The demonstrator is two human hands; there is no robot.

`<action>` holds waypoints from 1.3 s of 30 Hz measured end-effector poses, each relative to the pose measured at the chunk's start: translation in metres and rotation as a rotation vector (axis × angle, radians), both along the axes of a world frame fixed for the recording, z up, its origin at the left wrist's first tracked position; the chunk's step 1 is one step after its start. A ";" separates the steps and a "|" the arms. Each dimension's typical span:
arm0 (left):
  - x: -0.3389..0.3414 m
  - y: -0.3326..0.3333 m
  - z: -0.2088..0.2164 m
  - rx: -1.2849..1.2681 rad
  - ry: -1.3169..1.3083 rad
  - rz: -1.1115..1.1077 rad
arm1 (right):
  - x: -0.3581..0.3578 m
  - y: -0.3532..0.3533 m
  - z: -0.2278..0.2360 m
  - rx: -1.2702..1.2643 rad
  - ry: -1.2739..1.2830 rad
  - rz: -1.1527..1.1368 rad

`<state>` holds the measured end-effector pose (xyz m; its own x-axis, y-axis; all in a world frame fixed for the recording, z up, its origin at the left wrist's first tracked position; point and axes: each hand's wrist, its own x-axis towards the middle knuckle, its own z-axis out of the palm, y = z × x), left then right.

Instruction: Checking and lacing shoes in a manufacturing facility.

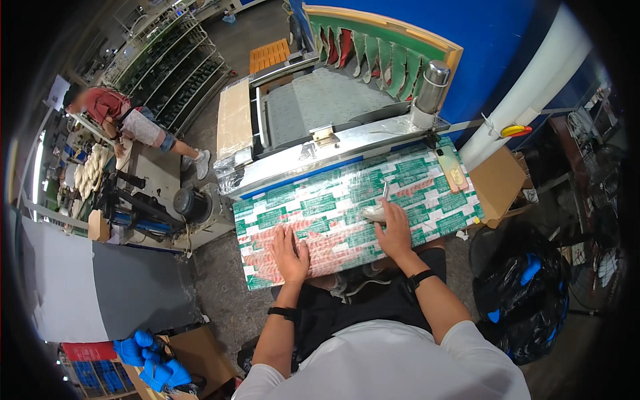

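Observation:
Beneath both hands is a work board [320, 233] covered in green-and-white patterned sheet, with reddish patches and glossy clear film. My left hand [289, 256] rests palm down on its left part, fingers apart, holding nothing. On the right part, my right hand [396, 233] has its index finger stretched forward and the other fingers curled. A slim pale stick-like thing [385, 190] sticks out past that fingertip; its kind is unclear. Beside the fingers lies a small shiny whitish object [374, 213], partly hidden by the hand.
A phone [451, 170] lies on the board's far right corner. Beyond stands a metal-framed machine [320, 100] with green flaps. A cardboard box [497, 183] and black bags [523, 293] are at right. Far left, a person [137, 120] bends over a bench.

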<state>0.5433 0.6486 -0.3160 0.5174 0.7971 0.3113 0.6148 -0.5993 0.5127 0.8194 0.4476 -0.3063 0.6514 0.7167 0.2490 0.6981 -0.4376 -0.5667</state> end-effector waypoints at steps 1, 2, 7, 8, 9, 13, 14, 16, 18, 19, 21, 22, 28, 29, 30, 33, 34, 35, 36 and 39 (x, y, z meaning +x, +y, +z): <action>-0.002 0.001 0.003 -0.005 0.009 0.004 | -0.001 0.002 0.000 0.016 -0.009 0.011; -0.003 0.001 0.004 -0.009 0.019 0.012 | -0.001 0.004 -0.001 0.034 -0.018 0.026; -0.006 -0.001 0.002 0.018 0.014 0.012 | -0.001 0.002 -0.002 0.052 -0.012 0.031; -0.004 -0.002 0.002 0.016 0.017 0.012 | -0.001 0.001 -0.002 0.048 -0.011 0.025; -0.003 -0.003 0.002 0.015 0.015 0.011 | 0.000 0.000 -0.002 0.047 -0.013 0.025; -0.003 -0.002 -0.001 -0.007 0.012 0.016 | 0.001 0.001 -0.004 0.043 -0.017 0.028; -0.002 -0.003 -0.003 -0.019 0.013 0.017 | 0.003 -0.001 -0.004 0.037 -0.021 0.029; -0.002 -0.004 -0.008 -0.033 -0.002 0.020 | 0.004 -0.001 -0.003 0.032 0.000 0.032; -0.005 -0.002 -0.012 -0.056 -0.025 0.027 | 0.008 0.000 0.000 0.016 0.012 0.038; -0.009 0.002 -0.013 -0.088 -0.059 -0.032 | 0.013 -0.001 0.001 0.062 0.113 0.061; -0.012 0.018 -0.004 -0.138 -0.115 -0.090 | 0.025 0.004 0.001 0.083 0.198 0.084; -0.006 0.032 0.017 -0.210 0.011 -0.141 | 0.035 0.010 0.001 0.122 0.180 0.039; -0.009 0.101 -0.004 -0.009 0.082 -0.035 | 0.123 0.149 0.056 0.212 0.072 0.107; -0.008 0.104 -0.013 -0.011 0.086 -0.004 | 0.142 0.176 0.065 0.218 0.144 0.089; -0.004 0.101 -0.021 0.028 0.106 0.025 | 0.165 0.204 0.071 0.223 0.213 0.061; 0.020 0.112 -0.028 0.017 0.073 0.020 | 0.282 0.274 0.060 0.202 0.173 0.032; 0.024 0.118 -0.028 0.012 0.073 0.022 | 0.315 0.297 0.060 0.202 0.079 0.023; 0.016 0.114 -0.026 -0.017 0.091 0.040 | 0.321 0.321 0.069 0.181 0.175 0.017; 0.022 0.110 -0.024 -0.046 0.084 0.021 | 0.365 0.323 0.059 0.241 0.156 0.013; 0.027 0.134 -0.025 -0.077 0.090 0.042 | 0.420 0.362 0.080 0.136 -0.013 -0.152</action>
